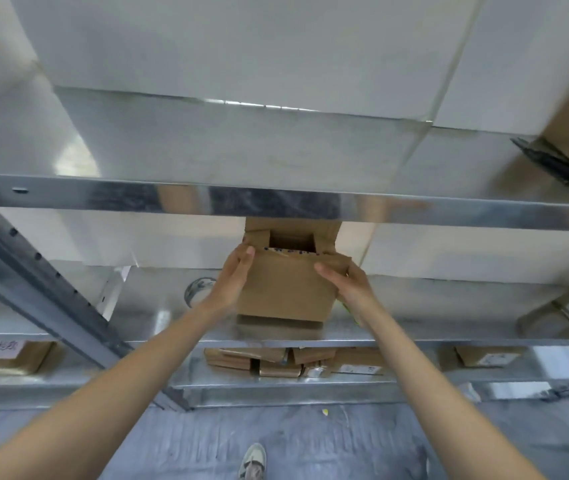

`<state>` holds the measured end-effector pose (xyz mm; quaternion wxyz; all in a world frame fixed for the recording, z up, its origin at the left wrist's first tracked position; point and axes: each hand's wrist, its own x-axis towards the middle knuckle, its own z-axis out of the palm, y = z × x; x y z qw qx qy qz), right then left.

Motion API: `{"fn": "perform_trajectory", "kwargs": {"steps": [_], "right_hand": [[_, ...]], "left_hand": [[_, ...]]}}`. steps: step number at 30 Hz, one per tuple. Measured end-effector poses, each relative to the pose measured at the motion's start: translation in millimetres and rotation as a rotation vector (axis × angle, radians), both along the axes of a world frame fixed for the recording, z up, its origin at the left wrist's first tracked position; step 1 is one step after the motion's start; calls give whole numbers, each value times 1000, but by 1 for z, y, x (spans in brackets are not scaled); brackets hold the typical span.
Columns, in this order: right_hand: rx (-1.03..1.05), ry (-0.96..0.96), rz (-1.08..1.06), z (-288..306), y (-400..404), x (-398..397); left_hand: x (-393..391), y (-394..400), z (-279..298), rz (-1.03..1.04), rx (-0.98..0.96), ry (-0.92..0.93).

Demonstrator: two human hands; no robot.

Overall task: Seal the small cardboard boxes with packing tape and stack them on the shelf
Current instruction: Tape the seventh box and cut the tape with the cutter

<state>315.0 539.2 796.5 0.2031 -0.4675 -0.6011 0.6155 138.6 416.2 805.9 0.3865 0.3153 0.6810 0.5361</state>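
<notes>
Standing near the front edge of the middle shelf (pixel 414 332), the small cardboard box (pixel 285 289) is held between both hands, its top flaps not yet folded shut and something showing inside. The left hand (pixel 233 282) curls its fingers over the box's left top corner; the right hand (pixel 347 284) grips the right side, thumb on the front face. The cardboard looks light and stiff but would dent at the flaps, so the side walls seem the safer hold. A roll of tape (pixel 198 291) lies just left of the box. The upper shelf (pixel 103 195) hangs close above, likely limiting lifting room. More boxes (pixel 276 362) sit on the shelf below.
</notes>
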Motion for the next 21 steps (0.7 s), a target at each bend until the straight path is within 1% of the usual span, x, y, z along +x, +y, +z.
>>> {"fn": "perform_trajectory", "kwargs": {"steps": [3,5,11,14,16,17,18,21], "right_hand": [[66,-124,-6,-18,0,-2],[99,-136,-30,-26,1,-2],[189,-83,-171,-36,-5,-7],[216,-79,-236,-38,-1,-15],[248,-74,-220,-34,4,-18],[306,-107,-190,-32,8,-19],[397,-195,-132,-29,13,-20],[727,-604,139,-14,21,-25]], "left_hand": [[-11,-5,-28,-26,-38,113],[-16,-7,-42,8,-31,141],[-18,-3,-59,154,66,79],[-25,4,-62,123,20,44],[-32,8,-67,67,-23,74],[-35,9,-68,41,-34,89],[-37,9,-69,24,-37,103],[-37,10,-70,1,-6,141]]}}
